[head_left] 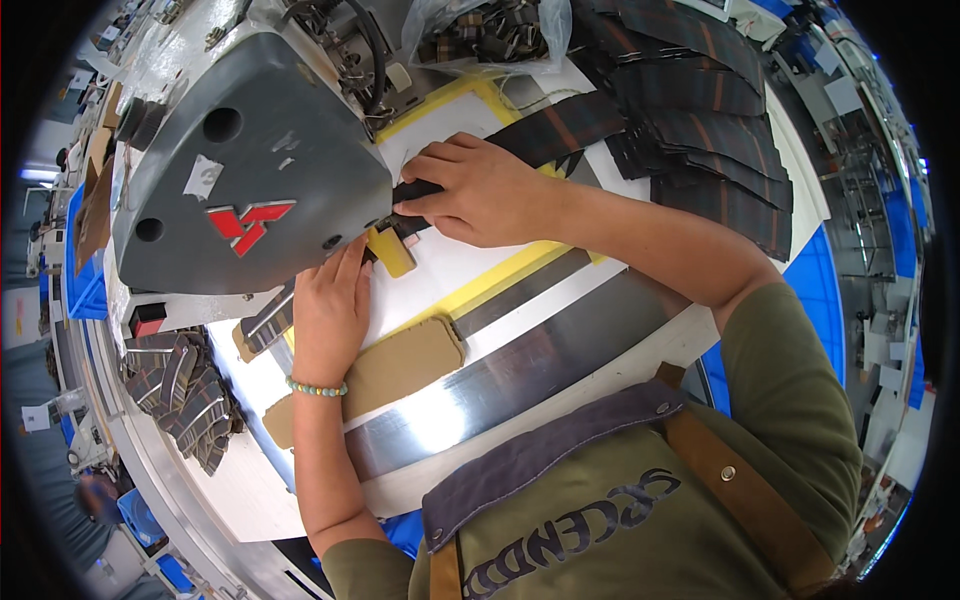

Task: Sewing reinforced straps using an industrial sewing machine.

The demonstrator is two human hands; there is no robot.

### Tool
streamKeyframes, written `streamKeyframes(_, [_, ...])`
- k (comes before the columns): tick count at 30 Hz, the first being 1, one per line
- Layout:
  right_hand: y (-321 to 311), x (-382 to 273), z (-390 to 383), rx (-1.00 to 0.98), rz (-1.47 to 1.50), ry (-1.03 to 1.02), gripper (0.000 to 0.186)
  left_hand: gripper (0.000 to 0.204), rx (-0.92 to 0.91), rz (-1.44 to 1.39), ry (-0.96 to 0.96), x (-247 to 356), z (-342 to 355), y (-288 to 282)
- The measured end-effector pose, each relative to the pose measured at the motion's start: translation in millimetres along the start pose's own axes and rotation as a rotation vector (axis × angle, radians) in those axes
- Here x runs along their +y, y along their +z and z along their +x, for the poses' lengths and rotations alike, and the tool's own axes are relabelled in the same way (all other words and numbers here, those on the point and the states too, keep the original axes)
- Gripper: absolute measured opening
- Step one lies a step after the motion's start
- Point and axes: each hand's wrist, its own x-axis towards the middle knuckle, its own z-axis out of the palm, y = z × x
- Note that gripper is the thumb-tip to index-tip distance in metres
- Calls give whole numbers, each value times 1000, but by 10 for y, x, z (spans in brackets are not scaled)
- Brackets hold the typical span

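Observation:
My right hand (485, 195), fingers curled, grips a dark plaid fabric strip (545, 130) beside the grey sewing-machine head (255, 150). My left hand (330, 300) is closed at the machine head's lower edge, fingertips pressed together just left of a yellow guide piece (393, 252); what they hold is hidden. A white sheet with yellow tape borders (510, 230) lies beneath my hands. A tan board (400, 365) lies below them, and a short striped piece (267, 322) lies left of my left wrist.
Stacked dark plaid strips (715, 150) lie at the right, a plastic bag of fabric pieces (485, 35) behind. Brown plaid pieces (175, 395) sit at the left. Blue bins (815, 315) stand beside the table; a steel plate edge (530, 355) runs along my side.

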Motion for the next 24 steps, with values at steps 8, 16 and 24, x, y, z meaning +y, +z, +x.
streamKeyframes(8, [-76, -29, 36, -42, -151, -62, 33, 45, 35, 48, 33, 40, -1, -29])
streamKeyframes(16, [-114, 13, 49, -61, -142, -70, 36, 45, 29, 96, 44, 39, -15, -15])
streamKeyframes(24, [-117, 52, 54, -67, -139, -69, 34, 47, -9, 104, 14, 49, -16, -17])
